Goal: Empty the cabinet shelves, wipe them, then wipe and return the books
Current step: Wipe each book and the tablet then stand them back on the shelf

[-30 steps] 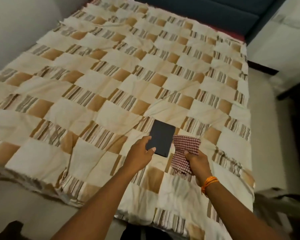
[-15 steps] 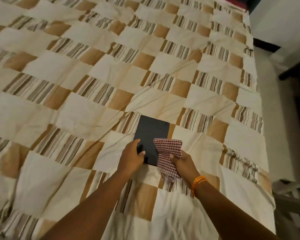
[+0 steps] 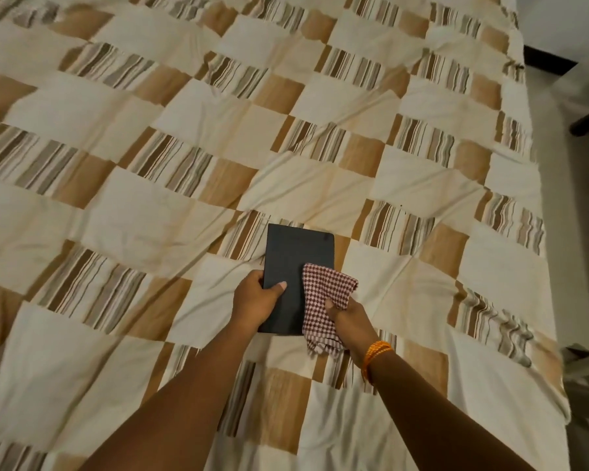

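The dark book (image 3: 296, 266) sits low over the patchwork bedspread (image 3: 150, 205) — the left hand (image 3: 257, 305) clamps its near-left edge to steady it, while the right hand (image 3: 349, 316) bunches the checked cloth (image 3: 322, 300) against the cover's right side, seemingly wiping.

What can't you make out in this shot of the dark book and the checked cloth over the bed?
- Dark book: head view, plain cover, no title readable; the checked cloth hides its right edge.
- Left hand: only its thumb shows on the cover; the fingers are under the book.
- Whether the book rests on the patchwork bedspread or hangs just above.
- Right hand: cloth bunched in its grip hides the fingertips.
- Cabinet: out of frame.
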Demonstrator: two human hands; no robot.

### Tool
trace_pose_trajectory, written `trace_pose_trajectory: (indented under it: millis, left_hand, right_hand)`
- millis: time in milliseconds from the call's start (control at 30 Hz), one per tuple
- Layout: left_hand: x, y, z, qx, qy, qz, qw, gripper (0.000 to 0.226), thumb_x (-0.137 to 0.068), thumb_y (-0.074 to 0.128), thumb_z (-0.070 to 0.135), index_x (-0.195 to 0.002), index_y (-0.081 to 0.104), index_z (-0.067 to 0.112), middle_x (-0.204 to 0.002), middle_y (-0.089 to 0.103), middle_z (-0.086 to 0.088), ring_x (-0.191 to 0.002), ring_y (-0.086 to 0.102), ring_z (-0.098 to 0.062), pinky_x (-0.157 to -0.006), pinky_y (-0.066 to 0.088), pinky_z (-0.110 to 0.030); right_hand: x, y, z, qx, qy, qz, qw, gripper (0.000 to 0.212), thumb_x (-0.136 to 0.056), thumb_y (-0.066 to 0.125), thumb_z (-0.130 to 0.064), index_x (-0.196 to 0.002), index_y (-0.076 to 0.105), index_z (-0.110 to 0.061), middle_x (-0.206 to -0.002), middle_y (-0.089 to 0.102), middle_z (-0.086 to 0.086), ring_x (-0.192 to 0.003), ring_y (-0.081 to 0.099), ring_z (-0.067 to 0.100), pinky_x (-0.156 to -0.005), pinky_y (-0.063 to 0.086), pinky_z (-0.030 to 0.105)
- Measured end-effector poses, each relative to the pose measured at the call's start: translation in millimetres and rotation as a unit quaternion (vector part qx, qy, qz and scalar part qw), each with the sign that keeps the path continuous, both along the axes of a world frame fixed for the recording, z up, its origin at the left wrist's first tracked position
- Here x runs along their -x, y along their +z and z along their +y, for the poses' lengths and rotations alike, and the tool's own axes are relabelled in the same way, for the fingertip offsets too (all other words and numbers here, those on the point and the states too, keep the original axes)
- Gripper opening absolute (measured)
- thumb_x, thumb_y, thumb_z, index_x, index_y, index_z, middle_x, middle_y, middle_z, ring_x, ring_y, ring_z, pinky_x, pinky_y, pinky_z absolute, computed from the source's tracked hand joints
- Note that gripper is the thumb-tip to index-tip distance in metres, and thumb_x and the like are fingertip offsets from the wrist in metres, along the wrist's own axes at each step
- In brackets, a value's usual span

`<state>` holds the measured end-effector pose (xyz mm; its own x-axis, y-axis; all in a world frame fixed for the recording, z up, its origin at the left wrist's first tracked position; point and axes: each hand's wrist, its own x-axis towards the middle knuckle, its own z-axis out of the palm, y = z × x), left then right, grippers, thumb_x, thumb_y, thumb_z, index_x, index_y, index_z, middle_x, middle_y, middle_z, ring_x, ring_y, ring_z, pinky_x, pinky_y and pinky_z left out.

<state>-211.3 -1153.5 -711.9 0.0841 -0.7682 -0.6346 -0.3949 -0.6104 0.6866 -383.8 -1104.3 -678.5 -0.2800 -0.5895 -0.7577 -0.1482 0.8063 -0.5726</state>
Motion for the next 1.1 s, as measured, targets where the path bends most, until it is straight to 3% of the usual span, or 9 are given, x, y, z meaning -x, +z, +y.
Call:
trace_pose_trajectory:
  millis: [200, 300, 400, 567, 633, 733, 833, 1000, 1100]
  left_hand:
    - [3, 36, 8, 0.003, 0.022, 0.095, 0.995, 0.035, -0.099, 0.063, 0.026, -0.128, 0.043, 0.027, -0.127, 0.057, 0.004, -0.112, 0.058, -0.02, -0.09, 0.054, -0.039]
    - [-5, 65, 11, 0.019, 0.054, 0.108, 0.993, 0.029, -0.1, 0.062, 0.024, -0.123, 0.045, 0.029, -0.121, 0.057, 0.006, -0.105, 0.058, -0.015, -0.078, 0.049, -0.027]
    - [-14, 96, 15, 0.023, 0.092, 0.134, 0.986, 0.026, -0.1, 0.062, 0.024, -0.121, 0.047, 0.027, -0.115, 0.059, 0.007, -0.098, 0.058, -0.007, -0.07, 0.046, -0.025]
    - [-30, 162, 34, 0.035, 0.158, 0.184, 0.969, 0.033, -0.097, 0.067, 0.026, -0.126, 0.051, 0.024, -0.122, 0.064, 0.0, -0.106, 0.064, -0.022, -0.086, 0.057, -0.043]
    - [-36, 183, 43, 0.045, 0.179, 0.2, 0.962, 0.029, -0.096, 0.068, 0.025, -0.121, 0.054, 0.026, -0.121, 0.067, -0.002, -0.105, 0.066, -0.025, -0.086, 0.058, -0.047]
    - [-46, 219, 69, 0.075, 0.209, 0.211, 0.952, 0.03, -0.095, 0.069, 0.022, -0.121, 0.055, 0.022, -0.12, 0.069, -0.004, -0.104, 0.068, -0.026, -0.077, 0.057, -0.039]
    - [-56, 256, 99, 0.098, 0.231, 0.197, 0.948, 0.03, -0.095, 0.069, 0.023, -0.122, 0.054, 0.022, -0.121, 0.068, -0.003, -0.104, 0.068, -0.025, -0.078, 0.057, -0.038]
    - [-72, 318, 157, 0.129, 0.269, 0.175, 0.938, 0.022, -0.098, 0.066, 0.027, -0.116, 0.054, 0.03, -0.12, 0.066, 0.005, -0.105, 0.067, -0.021, -0.087, 0.059, -0.043]
    - [-82, 343, 186, 0.15, 0.306, 0.172, 0.924, 0.025, -0.098, 0.065, 0.027, -0.12, 0.053, 0.029, -0.12, 0.066, 0.006, -0.105, 0.066, -0.019, -0.086, 0.058, -0.039]
  right_hand:
    - [0, 27, -3, -0.009, -0.032, -0.034, 0.999, 0.028, -0.105, 0.048, -0.031, -0.129, 0.055, -0.019, -0.106, 0.064, -0.001, -0.09, 0.063, 0.017, -0.068, 0.053, 0.028]
    - [-1, 50, -3, 0.007, -0.029, -0.037, 0.999, 0.03, -0.104, 0.051, -0.034, -0.13, 0.055, -0.021, -0.119, 0.065, 0.003, -0.098, 0.065, 0.023, -0.076, 0.057, 0.033]
    - [-3, 81, 1, 0.032, -0.036, -0.062, 0.997, 0.03, -0.101, 0.055, -0.037, -0.127, 0.057, -0.022, -0.121, 0.066, 0.003, -0.103, 0.065, 0.026, -0.087, 0.058, 0.042]
    - [-7, 149, 19, 0.074, -0.12, -0.171, 0.975, 0.031, -0.097, 0.064, -0.029, -0.125, 0.062, -0.016, -0.115, 0.072, 0.009, -0.104, 0.069, 0.034, -0.091, 0.057, 0.055]
    - [-10, 174, 27, 0.09, -0.141, -0.207, 0.964, 0.029, -0.096, 0.065, -0.027, -0.123, 0.064, -0.016, -0.115, 0.072, 0.01, -0.105, 0.069, 0.035, -0.091, 0.058, 0.054]
    - [-20, 216, 46, 0.104, -0.141, -0.254, 0.951, 0.029, -0.095, 0.066, -0.023, -0.122, 0.065, -0.015, -0.113, 0.073, 0.011, -0.104, 0.07, 0.035, -0.083, 0.06, 0.048]
    - [-31, 252, 68, 0.103, -0.143, -0.294, 0.94, 0.029, -0.093, 0.067, -0.02, -0.121, 0.065, -0.014, -0.111, 0.074, 0.012, -0.098, 0.073, 0.032, -0.074, 0.06, 0.043]
    - [-45, 304, 103, 0.099, -0.104, -0.347, 0.927, 0.043, -0.086, 0.07, -0.018, -0.126, 0.064, -0.008, -0.115, 0.073, 0.015, -0.101, 0.072, 0.033, -0.076, 0.059, 0.043]
    - [-54, 324, 116, 0.093, -0.065, -0.368, 0.923, 0.047, -0.083, 0.071, -0.017, -0.128, 0.063, -0.006, -0.117, 0.071, 0.017, -0.101, 0.072, 0.033, -0.077, 0.059, 0.044]
